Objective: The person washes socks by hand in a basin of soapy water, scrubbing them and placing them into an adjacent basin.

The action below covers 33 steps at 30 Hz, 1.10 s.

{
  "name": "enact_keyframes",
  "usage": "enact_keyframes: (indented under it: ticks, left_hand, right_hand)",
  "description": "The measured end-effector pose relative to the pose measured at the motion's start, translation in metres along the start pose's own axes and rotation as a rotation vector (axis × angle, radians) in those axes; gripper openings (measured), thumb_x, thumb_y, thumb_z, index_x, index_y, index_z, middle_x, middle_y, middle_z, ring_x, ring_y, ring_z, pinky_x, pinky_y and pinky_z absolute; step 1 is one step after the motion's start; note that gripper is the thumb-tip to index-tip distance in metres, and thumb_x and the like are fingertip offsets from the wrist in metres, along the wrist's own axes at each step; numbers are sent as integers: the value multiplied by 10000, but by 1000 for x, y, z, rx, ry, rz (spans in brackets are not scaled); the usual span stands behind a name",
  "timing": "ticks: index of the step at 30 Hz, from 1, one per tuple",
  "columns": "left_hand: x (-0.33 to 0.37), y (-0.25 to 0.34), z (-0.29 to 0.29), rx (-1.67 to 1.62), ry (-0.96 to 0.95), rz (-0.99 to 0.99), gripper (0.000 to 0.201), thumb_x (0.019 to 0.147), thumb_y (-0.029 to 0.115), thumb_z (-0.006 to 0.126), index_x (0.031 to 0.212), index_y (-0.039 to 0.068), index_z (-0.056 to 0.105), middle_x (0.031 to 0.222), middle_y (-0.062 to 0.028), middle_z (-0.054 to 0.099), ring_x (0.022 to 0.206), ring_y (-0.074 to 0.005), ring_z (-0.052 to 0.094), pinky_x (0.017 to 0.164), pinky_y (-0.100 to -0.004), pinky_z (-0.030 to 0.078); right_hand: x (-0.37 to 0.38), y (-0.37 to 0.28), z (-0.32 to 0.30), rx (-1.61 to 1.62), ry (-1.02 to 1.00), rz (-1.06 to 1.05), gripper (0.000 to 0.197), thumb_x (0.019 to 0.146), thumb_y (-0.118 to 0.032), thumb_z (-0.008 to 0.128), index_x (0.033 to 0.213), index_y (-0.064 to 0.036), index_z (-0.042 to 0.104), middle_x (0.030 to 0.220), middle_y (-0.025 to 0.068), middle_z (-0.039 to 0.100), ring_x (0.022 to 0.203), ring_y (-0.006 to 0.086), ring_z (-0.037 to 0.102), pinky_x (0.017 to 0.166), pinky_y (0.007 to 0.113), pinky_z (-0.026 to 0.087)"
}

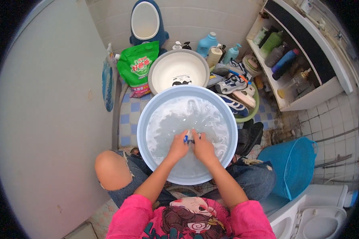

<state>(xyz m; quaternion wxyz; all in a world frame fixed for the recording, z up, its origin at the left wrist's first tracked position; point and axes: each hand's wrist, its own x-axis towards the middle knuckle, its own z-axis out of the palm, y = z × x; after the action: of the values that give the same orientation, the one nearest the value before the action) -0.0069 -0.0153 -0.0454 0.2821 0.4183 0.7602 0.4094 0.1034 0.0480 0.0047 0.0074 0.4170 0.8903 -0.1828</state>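
A light blue round basin [143,139] of cloudy, sudsy water stands between my knees. Over its middle, my left hand [178,147] and my right hand [203,148] come close together, fingers closed. Between them a small wet thing [190,138] shows pale, dark and bright blue bits. Both hands grip it, but most of it is hidden by fingers and water, so its kind cannot be told. The fingertips are at the water surface, and both forearms cross the basin's near rim.
Behind the basin are a white basin [159,75], a green detergent bag [136,65] and several pump bottles. Shoes [231,84] fill a green tub [253,113] at the right. Also there are a blue bucket [285,163], a toilet [313,215] and a bottle shelf [285,105].
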Motion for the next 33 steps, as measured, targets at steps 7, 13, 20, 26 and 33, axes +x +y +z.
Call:
enact_keyframes:
  ticks: [7,13,20,26,33]
  left_hand:
    - [8,13,7,-823,-101,-564,402,817,169,469,1200,88,376,989,-131,521,891,-247,539,720,-394,478]
    - [13,4,-2,-1365,-289,-571,377,901,379,385,1105,70,457,952,-88,549,827,-191,551,674,-379,489]
    - [9,18,-10,-1077,-246,-504,308,900,371,414,969,77,476,825,-62,544,710,-131,530,569,-275,452]
    - [8,26,-1,-1248,14,-647,321,896,385,410,895,76,497,719,-56,534,543,-113,493,421,-231,390]
    - [12,34,-18,-850,-27,-531,315,872,368,463,965,70,509,855,-97,550,740,-171,530,693,-335,460]
  right_hand:
    - [28,37,12,265,-112,53,302,782,-158,495,1063,-49,487,1010,182,522,837,361,555,717,438,444]
    - [-9,-40,-34,356,225,-251,249,812,-185,486,1007,-31,496,891,183,550,757,351,570,662,431,452]
    - [13,10,-24,132,228,41,135,814,-175,480,846,-44,486,863,146,538,654,336,571,545,433,437]
    - [-6,-34,-20,152,300,-326,79,763,-123,488,800,-54,481,800,131,512,715,314,548,588,419,423]
    - [25,30,-15,346,285,60,126,774,-94,502,873,-17,510,826,145,568,775,296,562,677,394,430]
